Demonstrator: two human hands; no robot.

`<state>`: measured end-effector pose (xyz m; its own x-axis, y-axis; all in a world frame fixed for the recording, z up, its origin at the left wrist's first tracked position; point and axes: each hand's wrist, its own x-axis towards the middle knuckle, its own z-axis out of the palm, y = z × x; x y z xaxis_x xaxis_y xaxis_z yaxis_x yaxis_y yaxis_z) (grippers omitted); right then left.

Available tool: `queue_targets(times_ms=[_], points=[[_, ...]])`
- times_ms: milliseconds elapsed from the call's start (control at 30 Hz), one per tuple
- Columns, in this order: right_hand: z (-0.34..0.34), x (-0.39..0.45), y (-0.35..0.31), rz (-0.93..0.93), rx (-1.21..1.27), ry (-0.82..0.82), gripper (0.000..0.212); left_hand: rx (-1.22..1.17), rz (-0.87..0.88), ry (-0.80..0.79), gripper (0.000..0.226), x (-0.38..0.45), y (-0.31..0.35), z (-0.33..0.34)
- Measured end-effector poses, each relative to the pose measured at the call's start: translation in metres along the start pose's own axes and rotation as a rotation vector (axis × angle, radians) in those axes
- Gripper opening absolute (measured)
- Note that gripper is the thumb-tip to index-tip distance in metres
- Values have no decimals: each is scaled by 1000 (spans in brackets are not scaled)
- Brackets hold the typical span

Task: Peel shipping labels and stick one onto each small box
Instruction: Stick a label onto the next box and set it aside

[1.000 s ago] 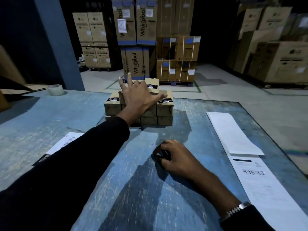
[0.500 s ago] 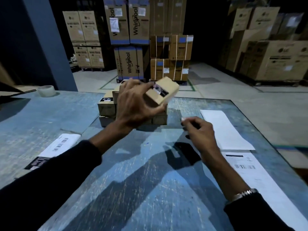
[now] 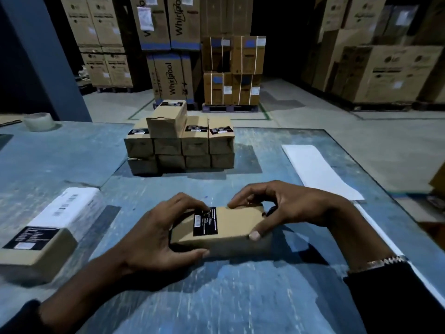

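While both hands pin it flat on the table [image 3: 240, 297], the small box [image 3: 231, 227] looks light, stiff cardboard w/ smooth faces — left hand [image 3: 156, 237] and right hand [image 3: 293, 206] fingers curl round its ends; best held by the edges — top stays clear for a label.

Print on the black label [image 3: 205, 221] too blurred to read. Left hand [image 3: 154, 239] covers the small box's [image 3: 231, 227] left end, right hand [image 3: 292, 208] its far right corner. Stack's [image 3: 180, 145] lower boxes hide their tops. White sheet [image 3: 320, 173] cut off lower right of the frame.
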<state>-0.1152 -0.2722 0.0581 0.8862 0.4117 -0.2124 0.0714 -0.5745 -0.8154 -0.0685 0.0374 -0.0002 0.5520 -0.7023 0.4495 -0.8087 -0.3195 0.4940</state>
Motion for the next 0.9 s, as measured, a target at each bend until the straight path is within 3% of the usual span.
queue_targets(times_ms=[200,400,533,633,733,800,900], points=[[9,-2,-3,5,13,-46,66,-12,49,-65,66,4,5,-6],[15,-1,-12,6,-1,-3,53,18,57,-50,63,-1,9,-10],[16,-9,-29,10,-62,51,45,217,133,14,70,-6,22,-10],[8,-37,-45,9,-150,168,45,323,280,137,67,-4,56,-3],[-2,-81,-41,-42,-127,343,38,277,435,169,38,3,96,30],[-6,-112,-22,-33,-141,473,26,207,500,105,21,9,118,59],[3,-151,23,74,-261,585,14,96,474,-81,17,30,141,93]])
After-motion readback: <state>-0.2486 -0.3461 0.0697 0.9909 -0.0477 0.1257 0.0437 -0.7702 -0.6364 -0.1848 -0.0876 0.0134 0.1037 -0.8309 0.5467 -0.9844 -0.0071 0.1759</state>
